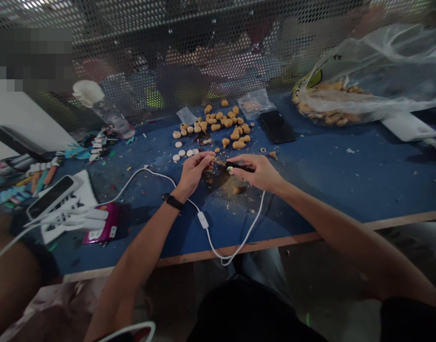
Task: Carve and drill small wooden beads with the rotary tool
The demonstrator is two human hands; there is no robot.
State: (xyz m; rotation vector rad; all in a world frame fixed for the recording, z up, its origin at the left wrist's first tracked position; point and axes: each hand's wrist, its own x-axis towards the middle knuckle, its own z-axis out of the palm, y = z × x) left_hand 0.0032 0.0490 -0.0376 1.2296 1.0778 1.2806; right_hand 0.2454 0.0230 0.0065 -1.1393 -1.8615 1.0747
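Observation:
Above the front middle of the blue table, my left hand (194, 172) pinches a small tan piece (213, 160) whose kind I cannot make out. My right hand (263, 172) is closed around a black pen-shaped corded tool (243, 166), its tip pointing left at that piece. A white cable (255, 217) runs below my hands and carries an inline switch (203, 220). One tan gourd-like piece (239, 190) lies under my right hand amid brown dust. Just beyond the hands are several small tan gourds (227, 122) and several round white pieces (182, 153).
A dark phone (278, 126) and small clear bag (255, 103) lie behind. At right, a large plastic bag (332, 102) holds more tan pieces beside a white power strip (408, 127). Left are a bottle (114, 116), another phone (50, 197) and a magenta box (113, 223). Perforated metal (211, 57) borders the back.

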